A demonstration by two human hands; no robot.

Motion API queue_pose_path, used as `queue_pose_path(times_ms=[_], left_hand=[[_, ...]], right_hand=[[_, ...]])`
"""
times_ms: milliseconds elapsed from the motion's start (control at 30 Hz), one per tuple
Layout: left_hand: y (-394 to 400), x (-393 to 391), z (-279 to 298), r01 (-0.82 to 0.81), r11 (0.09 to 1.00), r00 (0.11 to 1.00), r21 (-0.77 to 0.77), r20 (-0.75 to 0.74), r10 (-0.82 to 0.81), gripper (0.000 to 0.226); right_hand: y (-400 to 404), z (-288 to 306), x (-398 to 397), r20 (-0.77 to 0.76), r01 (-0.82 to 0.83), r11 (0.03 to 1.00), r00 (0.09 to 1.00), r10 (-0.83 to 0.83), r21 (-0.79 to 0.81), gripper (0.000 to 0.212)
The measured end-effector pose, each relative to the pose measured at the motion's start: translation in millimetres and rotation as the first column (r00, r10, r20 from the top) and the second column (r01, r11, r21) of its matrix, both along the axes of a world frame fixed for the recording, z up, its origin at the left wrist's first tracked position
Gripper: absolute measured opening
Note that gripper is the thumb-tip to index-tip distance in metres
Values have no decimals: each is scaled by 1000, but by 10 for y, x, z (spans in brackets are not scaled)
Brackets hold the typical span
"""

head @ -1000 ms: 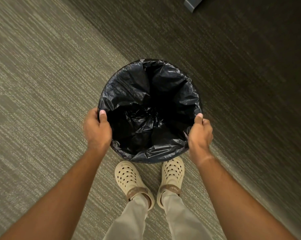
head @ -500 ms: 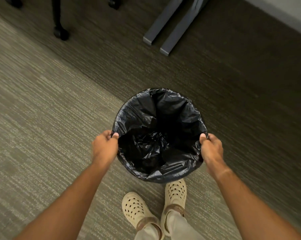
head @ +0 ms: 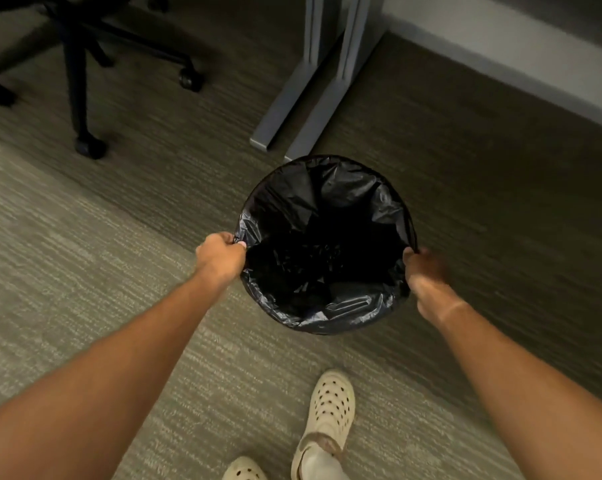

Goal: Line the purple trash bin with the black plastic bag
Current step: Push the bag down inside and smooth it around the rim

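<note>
head: bin with black plastic bag (head: pixel 348 306) now sits farther from the feet, closer to the grey desk legs (head: pixel 313 98) | left hand (head: pixel 221 259) fingers clenched on the bag edge at the left rim | right hand (head: pixel 427 271) fingers grasping the right rim | bag folded over the whole rim, bin's purple hidden | carpet floor (head: pixel 85 271), chair base (head: pixel 81 64) top left, cream clogs (head: pixel 330 410) below

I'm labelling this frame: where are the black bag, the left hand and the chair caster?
black bag (head: pixel 348 313): head view, near folded rim.
left hand (head: pixel 220 256): head view, back of hand.
chair caster (head: pixel 90 147): head view, nearest wheel.
</note>
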State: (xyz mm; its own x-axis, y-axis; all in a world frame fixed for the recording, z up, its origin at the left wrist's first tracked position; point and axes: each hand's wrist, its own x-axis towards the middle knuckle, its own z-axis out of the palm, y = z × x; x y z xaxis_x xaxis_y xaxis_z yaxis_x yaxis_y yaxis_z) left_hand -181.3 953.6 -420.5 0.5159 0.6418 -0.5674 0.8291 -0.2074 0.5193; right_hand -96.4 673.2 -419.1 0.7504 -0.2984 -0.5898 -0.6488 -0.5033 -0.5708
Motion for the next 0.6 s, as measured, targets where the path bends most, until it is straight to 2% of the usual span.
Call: queue_pose_path(times_ms=[100,233,367,600], left_hand=[[19,393,56,27,1000,1000,12,2,-27,16],[113,814,-14,28,1000,999,0,-29,-28,33],[127,1103,-115,196,980,980,22,-40,-195,25],[230,1474,-335,264,963,964,59,-40,-262,28]], right_hand=[[-7,55,353,15,-52,999,999,52,-4,31],[32,5,742,34,-62,997,997,63,-41,35],[48,-91,945,7,-8,1000,1000,8,17,39],[91,-287,1252,-4,43,994,999,-42,100,36]])
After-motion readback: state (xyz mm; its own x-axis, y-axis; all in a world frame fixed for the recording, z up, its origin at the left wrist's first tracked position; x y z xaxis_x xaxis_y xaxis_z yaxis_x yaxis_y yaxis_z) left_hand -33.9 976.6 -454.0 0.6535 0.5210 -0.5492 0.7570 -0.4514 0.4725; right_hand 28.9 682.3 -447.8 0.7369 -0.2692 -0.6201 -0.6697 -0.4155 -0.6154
